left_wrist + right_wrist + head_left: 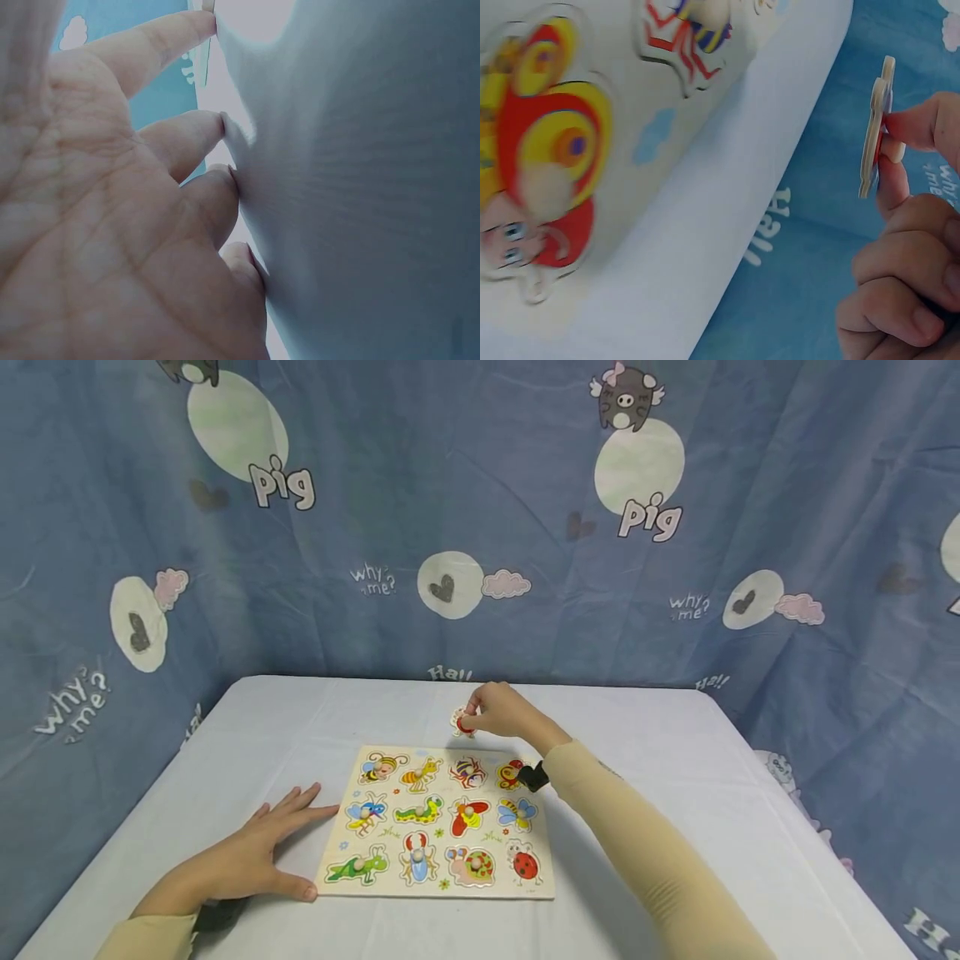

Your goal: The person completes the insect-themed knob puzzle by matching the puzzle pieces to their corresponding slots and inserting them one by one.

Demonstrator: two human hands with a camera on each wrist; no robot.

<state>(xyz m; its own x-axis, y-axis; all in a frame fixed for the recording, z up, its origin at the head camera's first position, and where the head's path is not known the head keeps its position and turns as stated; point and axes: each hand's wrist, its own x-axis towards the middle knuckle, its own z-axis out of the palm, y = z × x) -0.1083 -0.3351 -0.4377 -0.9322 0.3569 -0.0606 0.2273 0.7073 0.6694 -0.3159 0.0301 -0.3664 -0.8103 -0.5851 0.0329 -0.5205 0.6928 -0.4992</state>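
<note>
Over the table behind the board, my right hand (504, 710) pinches a small wooden ladybug puzzle piece (457, 721) by its knob between thumb and forefinger. In the right wrist view the piece (871, 139) shows edge-on, its other fingers curled below. The wooden insect puzzle board (435, 897) lies flat on the table, with knobbed bugs in most places. At its lower right corner, the ladybug place (525, 864) shows a printed ladybug and no knob. My left hand (255, 856) rests spread on the table, with thumb and forefinger tips at the board's left edge.
A white cloth covers the table (660, 760). Behind it hangs a blue printed curtain (360, 635), close to the far edge. My right forearm passes over the board's right side, near the butterfly piece (510, 774).
</note>
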